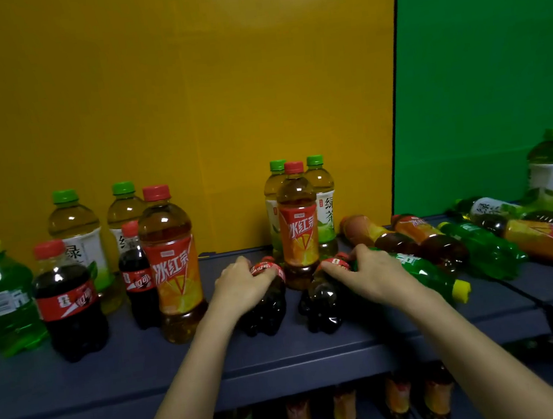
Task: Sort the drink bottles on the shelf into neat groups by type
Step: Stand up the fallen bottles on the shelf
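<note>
Two small cola bottles lie on the dark blue shelf (148, 365), bases toward me. My left hand (242, 285) grips the left cola bottle (265, 307) around its red label. My right hand (368, 271) grips the right cola bottle (320, 307) near its neck. Just behind them stands an iced tea bottle (299, 227) with two green tea bottles (322, 200) at its back. To the left stand two cola bottles (68, 302), another iced tea bottle (173, 266), two green tea bottles (77, 232) and a green soda bottle (2, 295).
Right of my right hand, several bottles lie on their sides: a green soda bottle (427, 274), iced tea bottles (423, 237) and a green tea bottle (495, 208). One green tea bottle (551, 167) stands at the far right. A lower shelf holds more bottles (346, 411).
</note>
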The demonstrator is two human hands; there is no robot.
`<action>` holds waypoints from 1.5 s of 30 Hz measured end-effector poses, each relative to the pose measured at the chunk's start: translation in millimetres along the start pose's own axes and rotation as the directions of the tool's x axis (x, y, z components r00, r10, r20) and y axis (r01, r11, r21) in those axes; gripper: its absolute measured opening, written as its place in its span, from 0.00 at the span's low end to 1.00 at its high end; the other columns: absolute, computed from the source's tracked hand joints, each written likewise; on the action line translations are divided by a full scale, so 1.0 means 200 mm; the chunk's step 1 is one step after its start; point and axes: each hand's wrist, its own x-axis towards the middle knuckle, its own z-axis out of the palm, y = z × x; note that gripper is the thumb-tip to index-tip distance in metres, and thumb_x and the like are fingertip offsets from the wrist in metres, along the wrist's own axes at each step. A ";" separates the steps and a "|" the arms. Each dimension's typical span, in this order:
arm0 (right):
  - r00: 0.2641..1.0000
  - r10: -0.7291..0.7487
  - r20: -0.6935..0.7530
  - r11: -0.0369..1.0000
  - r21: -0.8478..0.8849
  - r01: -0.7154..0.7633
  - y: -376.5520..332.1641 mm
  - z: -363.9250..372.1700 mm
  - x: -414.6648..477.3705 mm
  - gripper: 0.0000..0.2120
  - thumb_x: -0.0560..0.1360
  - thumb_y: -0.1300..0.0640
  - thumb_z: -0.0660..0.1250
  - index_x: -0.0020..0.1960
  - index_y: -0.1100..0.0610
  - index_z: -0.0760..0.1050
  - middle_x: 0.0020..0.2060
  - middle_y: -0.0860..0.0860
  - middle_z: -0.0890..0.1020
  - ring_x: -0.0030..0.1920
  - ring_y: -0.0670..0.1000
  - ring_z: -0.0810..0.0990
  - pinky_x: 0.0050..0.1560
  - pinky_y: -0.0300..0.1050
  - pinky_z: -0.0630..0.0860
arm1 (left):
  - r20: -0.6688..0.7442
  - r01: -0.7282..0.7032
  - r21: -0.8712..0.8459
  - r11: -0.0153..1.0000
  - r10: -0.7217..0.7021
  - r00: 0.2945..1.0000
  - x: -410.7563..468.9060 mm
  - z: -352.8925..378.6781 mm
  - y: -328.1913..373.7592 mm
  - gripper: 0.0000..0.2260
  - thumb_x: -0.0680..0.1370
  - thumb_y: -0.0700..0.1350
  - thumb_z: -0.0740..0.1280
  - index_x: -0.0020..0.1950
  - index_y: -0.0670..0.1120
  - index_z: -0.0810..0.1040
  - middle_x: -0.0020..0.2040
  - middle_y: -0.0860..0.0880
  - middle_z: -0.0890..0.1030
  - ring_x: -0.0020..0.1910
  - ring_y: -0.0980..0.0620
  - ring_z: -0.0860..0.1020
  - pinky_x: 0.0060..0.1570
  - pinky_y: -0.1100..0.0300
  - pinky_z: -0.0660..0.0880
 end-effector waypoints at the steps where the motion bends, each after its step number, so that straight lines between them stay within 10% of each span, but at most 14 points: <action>1: 1.000 0.016 0.015 1.000 -0.023 -0.015 -0.01 0.00 0.01 0.36 0.71 0.31 0.57 0.64 0.60 0.66 0.60 0.59 0.75 0.60 0.60 0.74 0.58 0.51 0.72 | 0.063 0.057 0.003 0.998 -0.057 0.996 0.01 -0.01 0.01 0.32 0.73 0.63 0.63 0.69 0.42 0.66 0.67 0.42 0.70 0.65 0.42 0.69 0.59 0.53 0.68; 14: 0.968 0.064 0.241 0.971 0.210 -0.117 -0.05 0.07 0.04 0.38 0.71 0.35 0.60 0.73 0.55 0.55 0.63 0.57 0.73 0.61 0.59 0.73 0.60 0.49 0.69 | 0.127 0.126 -0.181 0.975 -0.104 0.987 0.00 0.01 -0.03 0.34 0.69 0.63 0.67 0.66 0.42 0.68 0.63 0.43 0.73 0.60 0.43 0.73 0.60 0.51 0.71; 25: 0.894 -0.261 -0.363 0.799 0.439 0.411 -0.06 0.16 -0.15 0.40 0.71 0.46 0.69 0.73 0.43 0.46 0.66 0.46 0.63 0.58 0.41 0.67 0.58 0.41 0.68 | -0.392 -0.311 -0.253 0.916 0.196 0.899 -0.18 0.03 -0.09 0.35 0.73 0.47 0.71 0.72 0.42 0.55 0.66 0.44 0.64 0.64 0.47 0.68 0.54 0.63 0.64; 40: 0.894 -0.293 -0.339 0.797 0.430 0.424 -0.10 0.27 -0.18 0.39 0.72 0.45 0.68 0.74 0.43 0.46 0.70 0.45 0.61 0.69 0.46 0.64 0.65 0.47 0.66 | -0.405 -0.272 -0.220 0.937 0.166 0.899 -0.21 0.06 -0.12 0.39 0.73 0.47 0.70 0.74 0.38 0.50 0.70 0.41 0.60 0.70 0.44 0.62 0.66 0.53 0.65; 45: 0.874 -0.320 -0.365 0.835 0.328 0.442 -0.01 0.15 -0.20 0.29 0.72 0.46 0.67 0.70 0.49 0.61 0.59 0.44 0.71 0.59 0.43 0.73 0.59 0.44 0.74 | -0.375 -0.231 -0.262 0.937 0.121 0.919 -0.31 0.07 -0.08 0.37 0.77 0.46 0.65 0.75 0.40 0.44 0.75 0.41 0.53 0.75 0.45 0.53 0.71 0.54 0.55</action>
